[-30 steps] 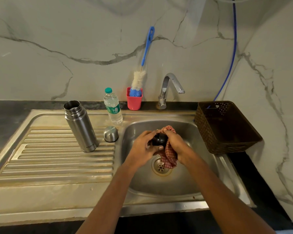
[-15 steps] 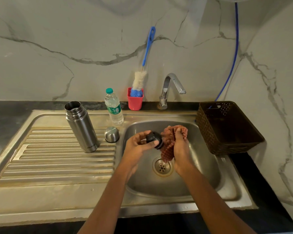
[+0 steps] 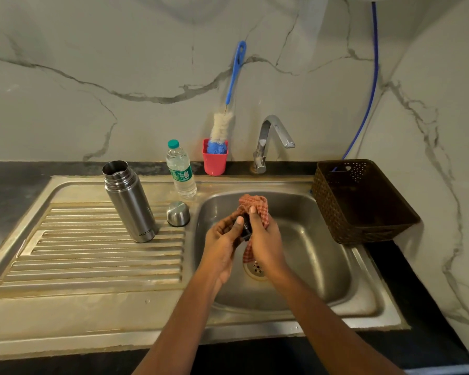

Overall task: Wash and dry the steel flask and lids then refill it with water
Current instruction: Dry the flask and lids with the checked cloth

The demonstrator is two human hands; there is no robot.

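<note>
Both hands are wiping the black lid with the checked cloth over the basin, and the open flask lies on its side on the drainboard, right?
No: the head view shows the flask standing upright on the drainboard. The rest holds: left hand and right hand hold the black lid in the checked cloth over the basin.

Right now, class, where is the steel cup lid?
In the head view, the steel cup lid stands on the left drainboard, between the steel flask and the basin, near the water bottle.
</note>
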